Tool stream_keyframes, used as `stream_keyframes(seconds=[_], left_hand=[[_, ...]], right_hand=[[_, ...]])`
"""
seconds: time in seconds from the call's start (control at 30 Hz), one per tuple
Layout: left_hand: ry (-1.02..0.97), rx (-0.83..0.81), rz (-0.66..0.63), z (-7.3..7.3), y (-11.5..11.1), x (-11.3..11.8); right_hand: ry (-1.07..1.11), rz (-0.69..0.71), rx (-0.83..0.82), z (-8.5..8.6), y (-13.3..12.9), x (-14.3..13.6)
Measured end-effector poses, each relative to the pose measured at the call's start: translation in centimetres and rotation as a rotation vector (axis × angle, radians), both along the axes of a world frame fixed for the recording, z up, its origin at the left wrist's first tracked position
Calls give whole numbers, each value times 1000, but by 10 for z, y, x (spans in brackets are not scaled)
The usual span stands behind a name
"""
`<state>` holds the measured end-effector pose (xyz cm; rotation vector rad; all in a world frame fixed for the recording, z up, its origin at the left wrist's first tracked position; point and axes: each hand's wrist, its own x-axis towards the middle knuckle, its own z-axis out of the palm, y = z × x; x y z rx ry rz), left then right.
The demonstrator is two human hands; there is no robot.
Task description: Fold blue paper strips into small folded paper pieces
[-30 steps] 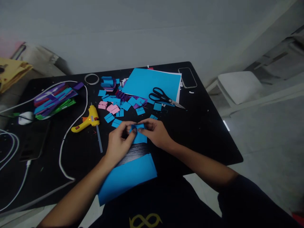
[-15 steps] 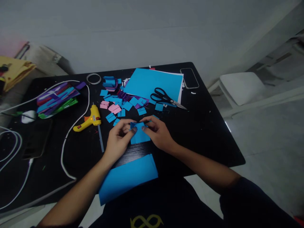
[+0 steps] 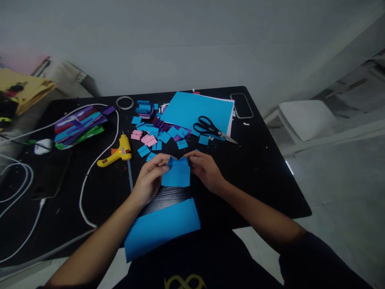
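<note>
Small blue paper rectangle (image 3: 177, 175) is being pinched at its top edge by left hand (image 3: 150, 180) and right hand (image 3: 206, 170) | above black counter (image 3: 255, 168) | yellow glue gun (image 3: 116, 154) lying nearby.

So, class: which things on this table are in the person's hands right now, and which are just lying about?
In hand:
- small blue paper piece, pinched by the left hand and right hand

Lying about:
- scissors on the large blue sheet
- yellow glue gun
- cut paper squares
- phone
- tape ring
- folded blue sheet at the table's near edge
</note>
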<state>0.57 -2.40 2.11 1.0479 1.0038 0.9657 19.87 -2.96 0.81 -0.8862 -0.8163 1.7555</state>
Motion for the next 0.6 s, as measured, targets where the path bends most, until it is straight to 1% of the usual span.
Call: stream_keyframes(seconds=[0.07, 0.13, 0.2, 0.27, 0.47, 0.53, 0.6], left_hand=[[30, 25, 9, -1, -1, 1], [47, 61, 17, -4, -2, 0], [80, 110, 25, -8, -3, -1], [153, 171, 29, -11, -4, -2], [507, 366, 91, -16, -10, -1], [584, 406, 92, -16, -12, -1], [604, 419, 87, -15, -13, -1]], right_hand=[[-20, -1, -12, 0, 0, 0], [-58, 9, 18, 0, -1, 1], [-124, 24, 98, -2, -4, 0], [-214, 19, 197, -3, -7, -2], [-624, -139, 396, -7, -16, -12], [-700, -169, 478, -8, -18, -13], [-736, -185, 520, -10, -20, -14]])
